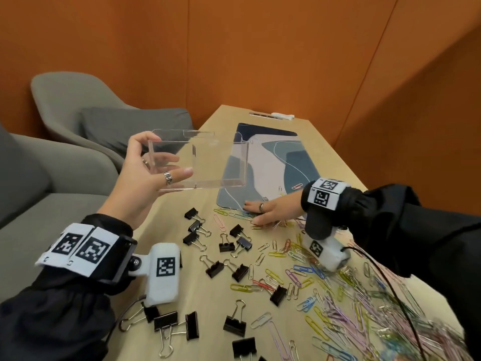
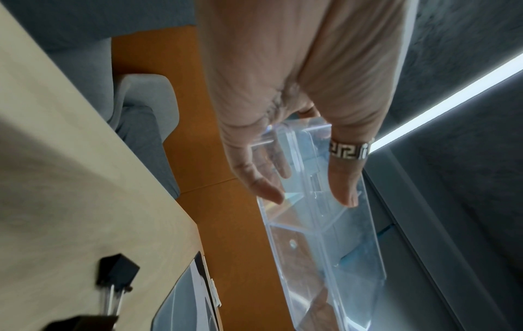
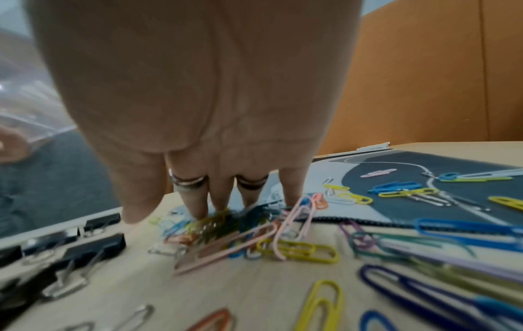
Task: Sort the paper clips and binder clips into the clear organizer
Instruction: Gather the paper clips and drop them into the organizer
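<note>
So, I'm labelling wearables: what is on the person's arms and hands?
Black sleeves, white wristbands printed with black square markers, and a white camera block under each wrist, cabled in black. Left hand has a patterned silver ring; right hand wears rings too.

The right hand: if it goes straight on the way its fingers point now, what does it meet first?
The right hand lies flat with its fingertips already on a bunch of paper clips at the mat's near edge. Going on, it would likely push these clips first, then the black binder clips beyond; depth is unclear.
</note>
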`<act>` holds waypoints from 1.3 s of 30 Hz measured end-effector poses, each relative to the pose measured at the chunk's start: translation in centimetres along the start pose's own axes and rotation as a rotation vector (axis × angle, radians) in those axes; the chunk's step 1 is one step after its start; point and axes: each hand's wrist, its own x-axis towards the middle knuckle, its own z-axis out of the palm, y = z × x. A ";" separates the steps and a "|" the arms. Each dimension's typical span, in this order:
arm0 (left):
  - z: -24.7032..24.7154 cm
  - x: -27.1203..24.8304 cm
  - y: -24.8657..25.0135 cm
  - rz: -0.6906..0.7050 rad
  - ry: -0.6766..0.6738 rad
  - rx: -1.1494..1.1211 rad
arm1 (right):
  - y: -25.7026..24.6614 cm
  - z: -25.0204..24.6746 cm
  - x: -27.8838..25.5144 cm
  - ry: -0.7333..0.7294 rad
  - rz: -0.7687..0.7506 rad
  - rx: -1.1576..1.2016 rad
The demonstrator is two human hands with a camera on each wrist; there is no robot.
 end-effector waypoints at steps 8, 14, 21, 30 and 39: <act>0.1 -0.4 0.6 -0.003 -0.021 0.004 | 0.5 0.1 -1.6 0.257 -0.004 0.170; 0.1 -0.4 0.3 -0.006 -0.011 0.046 | 0.7 1.6 -1.2 0.250 0.032 0.129; 0.5 -0.5 -0.1 -0.015 -0.031 0.058 | 1.4 2.4 -1.9 0.277 -0.001 0.259; 0.5 -0.5 -0.1 -0.019 -0.039 0.053 | 1.8 3.0 -2.2 0.261 0.026 0.405; 0.7 -0.6 0.0 -0.034 -0.061 0.054 | 2.4 3.5 -2.5 0.353 0.053 0.481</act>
